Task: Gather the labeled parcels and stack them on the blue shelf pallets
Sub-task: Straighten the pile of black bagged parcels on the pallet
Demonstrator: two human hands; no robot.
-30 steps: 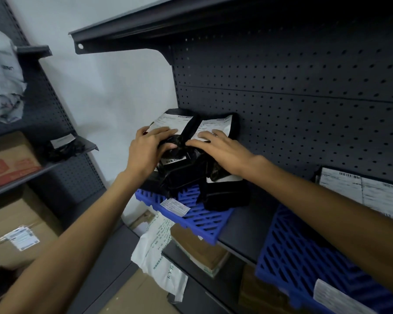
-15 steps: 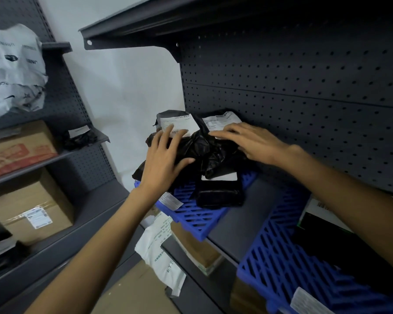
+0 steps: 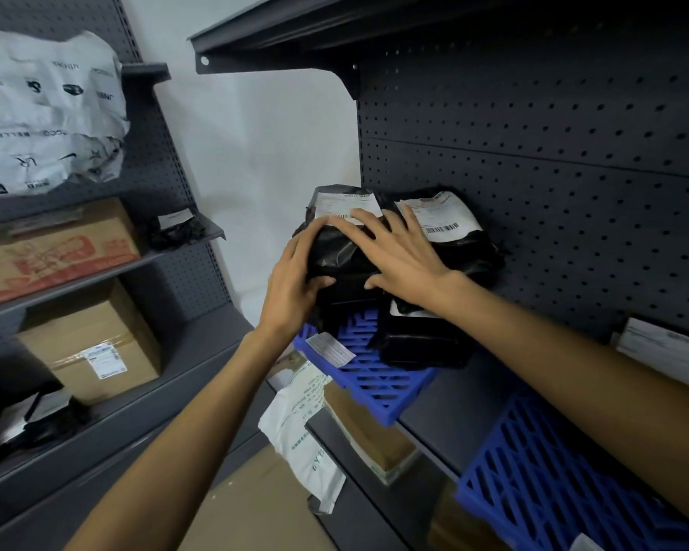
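Several black plastic parcels with white labels are piled on a blue pallet [image 3: 378, 377] at the left end of the dark shelf. My left hand [image 3: 293, 282] grips the left edge of the top left parcel [image 3: 337, 252], thumb on its front and fingers over its top. My right hand [image 3: 398, 258] lies flat on the same parcel with its fingers spread. A second labeled parcel [image 3: 460, 248] leans against the pegboard just behind. Another black parcel [image 3: 424, 344] lies lower on the pallet. A second blue pallet [image 3: 549, 475] sits to the right, under my right forearm.
A labeled parcel [image 3: 669, 347] shows at the far right. Below the shelf lie a white mailer [image 3: 301, 427] and a brown box [image 3: 368, 433]. The left rack holds cardboard boxes [image 3: 92, 347], a white printed bag [image 3: 44, 117] and small black parcels. A shelf edge overhangs above.
My right hand has slid left from the rear parcel onto the left parcel. My left hand has shifted to that parcel's left edge. The view has swung left.
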